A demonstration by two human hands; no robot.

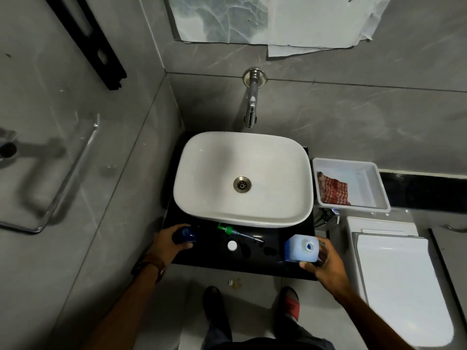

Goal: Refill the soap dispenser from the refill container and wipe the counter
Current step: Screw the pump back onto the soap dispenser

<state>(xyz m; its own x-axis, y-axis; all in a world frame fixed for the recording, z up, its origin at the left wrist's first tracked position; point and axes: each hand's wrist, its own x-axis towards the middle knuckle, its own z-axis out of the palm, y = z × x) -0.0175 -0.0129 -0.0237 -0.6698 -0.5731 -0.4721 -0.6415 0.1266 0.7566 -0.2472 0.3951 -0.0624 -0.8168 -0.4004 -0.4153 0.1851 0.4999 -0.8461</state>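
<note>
On the black counter (pixel 214 256), in front of the white basin, my left hand (pixel 169 242) grips the blue soap dispenser bottle (pixel 186 234) with its top off. The green pump head with its tube (pixel 233 231) lies flat on the counter between my hands. A white round cap (pixel 232 245) lies beside it. My right hand (pixel 323 263) holds the pale blue square refill container (pixel 300 248) upright at the counter's right end, its mouth uncapped. A red checked cloth (pixel 332 189) lies in a white tray to the right.
The white basin (pixel 202 198) fills most of the counter, with a wall tap (pixel 251 104) above it. A white tray (pixel 374 183) stands at the right on a ledge. A toilet (pixel 394 279) sits lower right. My feet are below the counter.
</note>
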